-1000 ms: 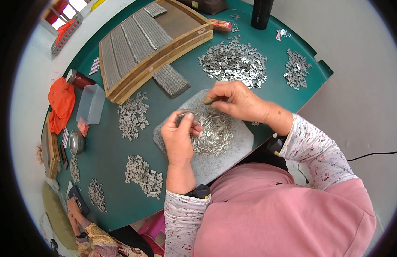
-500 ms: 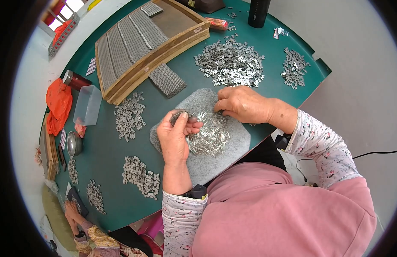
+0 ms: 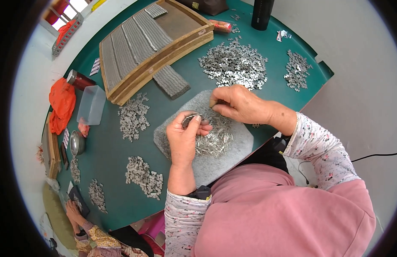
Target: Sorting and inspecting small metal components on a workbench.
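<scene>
My left hand (image 3: pixel 184 137) is closed over the grey felt mat (image 3: pixel 207 169). Its thumb and forefinger pinch a small, thin metal piece (image 3: pixel 191 116), partly hidden by the fingers. Just to the right and a bit higher, my right hand (image 3: pixel 243 104) has thumb and fingertips pressed together; whatever they hold is too small or hidden to name. Beneath both hands, a loose heap of thin silvery pins (image 3: pixel 220 143) is spread on the mat. Beyond the mat lies a large pile of small notched metal pieces (image 3: pixel 235 68).
A wooden tray (image 3: pixel 181 49) of grey linked strips stands far left, with a loose strip (image 3: pixel 172 81) beside it. Smaller metal piles lie left (image 3: pixel 134 118) and right (image 3: pixel 297 70). A black bottle (image 3: pixel 262 15) stands at the back. Another person's hand (image 3: pixel 74 212) is at lower left.
My left hand has shifted slightly right, nearer to the right hand. The right hand has moved slightly left and up, still pinched. The whole view has shifted a little.
</scene>
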The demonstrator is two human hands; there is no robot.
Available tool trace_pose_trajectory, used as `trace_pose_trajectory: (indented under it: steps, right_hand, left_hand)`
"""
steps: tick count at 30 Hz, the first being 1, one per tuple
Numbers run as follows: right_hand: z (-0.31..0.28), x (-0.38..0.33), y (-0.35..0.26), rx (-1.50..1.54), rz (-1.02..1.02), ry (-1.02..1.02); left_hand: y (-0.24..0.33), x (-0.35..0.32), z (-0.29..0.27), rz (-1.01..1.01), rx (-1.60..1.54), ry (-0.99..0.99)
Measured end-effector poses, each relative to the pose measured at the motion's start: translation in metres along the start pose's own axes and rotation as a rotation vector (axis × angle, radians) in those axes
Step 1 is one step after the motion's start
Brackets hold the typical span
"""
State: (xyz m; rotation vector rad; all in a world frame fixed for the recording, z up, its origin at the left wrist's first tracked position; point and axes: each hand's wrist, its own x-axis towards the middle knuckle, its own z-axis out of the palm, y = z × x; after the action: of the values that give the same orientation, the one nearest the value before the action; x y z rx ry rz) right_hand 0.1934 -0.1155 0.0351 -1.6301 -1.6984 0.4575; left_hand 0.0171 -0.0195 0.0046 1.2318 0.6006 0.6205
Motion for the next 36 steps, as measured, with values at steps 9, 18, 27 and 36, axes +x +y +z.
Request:
trace_pose_trajectory:
  steps: [9, 18, 27, 36]
  right_hand:
    - [0.026, 0.009, -0.003, 0.384, 0.126, 0.033]
    - [0.028, 0.010, -0.003, 0.437, 0.168, 0.041]
    - [0.028, 0.016, -0.010, 0.123, -0.034, 0.140]
    - [0.030, 0.028, -0.006, 0.163, 0.017, 0.092]
  left_hand:
    - [-0.001, -0.001, -0.001, 0.037, -0.017, -0.043]
    - [0.000, -0.001, -0.001, 0.046, 0.003, -0.037]
    - [-0.004, -0.003, 0.001, 0.059, 0.056, 0.003]
    - [-0.005, -0.002, -0.004, 0.166, 0.229, 0.070]
